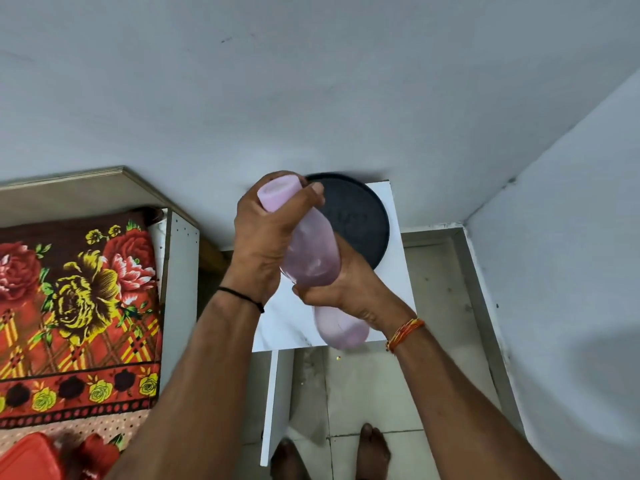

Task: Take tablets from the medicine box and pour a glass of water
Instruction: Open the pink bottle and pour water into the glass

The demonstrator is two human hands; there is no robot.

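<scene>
Gripping 1 pink translucent bottle (311,258) in midair above the white worktop (391,289), both hands are closed on it: the left hand (266,237) is wrapped around the cap end (278,194), thumb across the top, while the right hand (349,289) clasps the body lower down, with the base poking out below the wrist. The bottle is tilted, cap end away from the person. This looks like the cap being twisted off ahead of pouring. To do it well, the right hand should hold the body firm without squeezing, the left should turn the cap alone, and the neck should be raised upright before the seal breaks so nothing spills. Behind the bottle, 1 dark round tray (360,220) rests on the worktop against the wall. No glass is visible. To the left lies a bed with 1 floral blanket (79,299), and 1 red box (27,459) sits at the lower left corner, possibly the medicine box.
</scene>
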